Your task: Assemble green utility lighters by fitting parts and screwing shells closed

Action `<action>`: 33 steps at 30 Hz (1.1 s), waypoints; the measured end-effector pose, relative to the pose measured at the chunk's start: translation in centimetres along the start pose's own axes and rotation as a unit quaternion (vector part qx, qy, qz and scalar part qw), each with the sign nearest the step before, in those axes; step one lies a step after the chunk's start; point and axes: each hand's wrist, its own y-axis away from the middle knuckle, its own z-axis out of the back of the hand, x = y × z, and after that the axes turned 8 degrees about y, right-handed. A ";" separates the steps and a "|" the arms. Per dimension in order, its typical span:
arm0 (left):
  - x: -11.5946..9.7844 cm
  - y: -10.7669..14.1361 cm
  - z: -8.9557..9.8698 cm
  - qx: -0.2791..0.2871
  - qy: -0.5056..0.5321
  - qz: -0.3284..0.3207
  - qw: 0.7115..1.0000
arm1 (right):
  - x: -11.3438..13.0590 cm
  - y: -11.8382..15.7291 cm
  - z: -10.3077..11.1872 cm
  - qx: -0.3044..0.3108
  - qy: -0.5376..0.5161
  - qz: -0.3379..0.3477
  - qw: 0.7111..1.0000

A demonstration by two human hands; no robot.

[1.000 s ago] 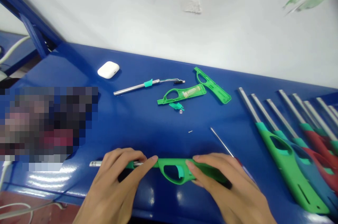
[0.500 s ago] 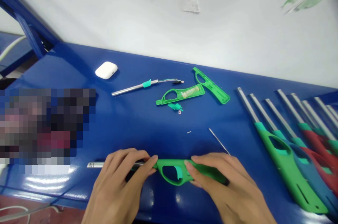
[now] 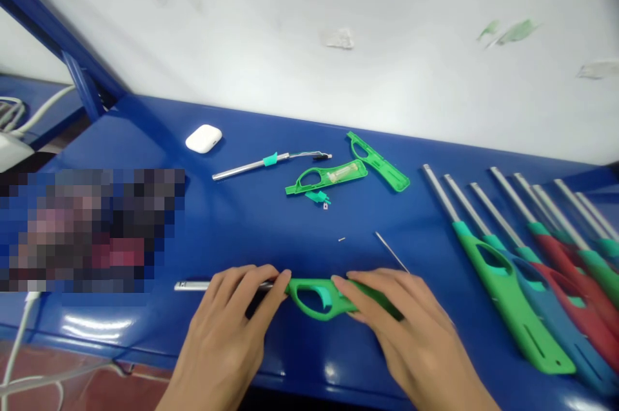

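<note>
A: Where is the green utility lighter (image 3: 338, 303)?
B: At the near side of the blue table (image 3: 271, 224), lying crosswise between both hands; its metal barrel (image 3: 193, 286) points left, and the teal trigger (image 3: 325, 297) shows in the guard; I cannot tell whether it touches the tabletop.
A: And the fingers?
B: The left hand (image 3: 236, 314) has thumb and fingers drawn narrow around the neck end; the right hand (image 3: 401, 314) pinches the handle, thumb on the near face, forefinger along the top edge.
A: What lies about them?
B: A thin metal shaft (image 3: 391, 251), just beyond the right hand and partly hidden by it; a small screw (image 3: 341, 239); farther back, an open handle half (image 3: 302, 185) bearing a fuel tank (image 3: 344, 172), a second handle half (image 3: 384, 169), and a loose barrel (image 3: 242, 170) with wires; assembled lighters (image 3: 517, 308) at right.
</note>
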 end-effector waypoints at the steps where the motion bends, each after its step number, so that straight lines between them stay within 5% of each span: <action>1: -0.1 -0.1 0.0 -0.001 -0.001 -0.004 1.000 | 0.0 -0.1 0.0 -0.006 0.002 0.003 1.000; 6: -0.9 -1.0 0.1 0.007 0.016 0.001 1.000 | -0.2 -0.2 -0.1 -0.016 0.003 -0.003 1.000; 15: -0.8 -2.4 -0.4 -0.084 0.036 -0.036 0.995 | -0.5 0.0 0.2 -0.019 -0.046 0.002 0.999; 23: -0.8 -2.8 -0.2 -0.100 0.052 -0.045 0.993 | -0.8 0.2 0.1 -0.050 -0.073 0.017 0.996; 33: -0.4 -2.7 1.3 -0.036 0.053 -0.052 0.997 | 0.5 -0.3 0.3 -0.069 -0.024 -0.041 0.997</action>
